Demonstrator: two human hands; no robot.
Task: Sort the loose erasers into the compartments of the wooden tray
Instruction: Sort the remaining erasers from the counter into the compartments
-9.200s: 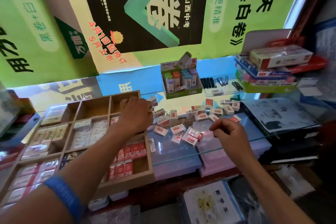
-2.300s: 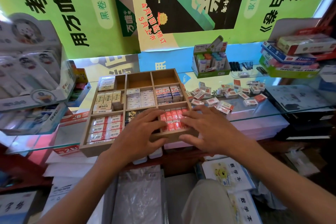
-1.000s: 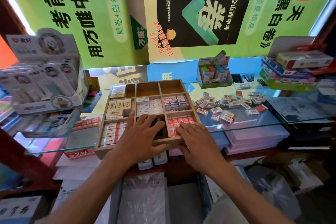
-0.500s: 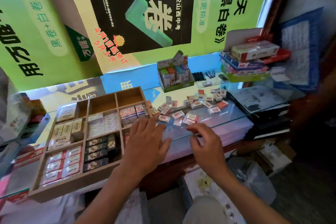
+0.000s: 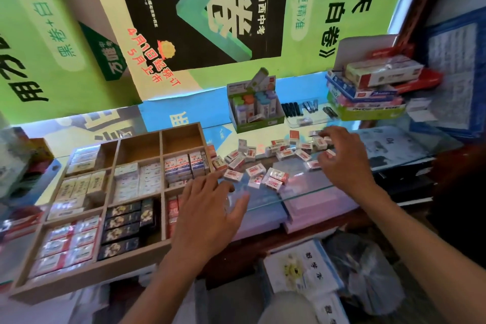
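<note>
The loose erasers (image 5: 273,159) lay scattered in a band on the glass tabletop (image 5: 310,189), just right of the wooden tray (image 5: 86,275); they were small rectangular blocks in white-and-red paper sleeves, some flat, some tipped on edge, several touching. My right hand (image 5: 342,163) hung over the right end of the band with its fingers curled down among the blocks; whether that grip already pinched one I could not tell, as the fingertips were blurred. My left hand (image 5: 210,208) hovered with fingers spread and straight, holding nothing, across the tray's right wall and the near-left end of the scatter.

The tray was pale bare wood with thin dividers. Its two far middle and right compartments stood open to their wooden floors; the others held packed rows of sleeved erasers, one near-middle compartment with black-wrapped ones (image 5: 123,229). The compartment under my left hand showed red-sleeved erasers, partly hidden. The tray's near edge reached past the front of the glass.

In front of the scatter a strip of bare glass ran to the tabletop's sharp front edge, pale lilac boxes (image 5: 315,205) showing through it. Behind the erasers stood a green cardboard display box (image 5: 256,110) of upright tubes, a clear tray of black pens (image 5: 297,110) beside it, and further right a stack of flat stationery boxes (image 5: 368,92). Green and black printed posters (image 5: 200,13) closed off the back.
</note>
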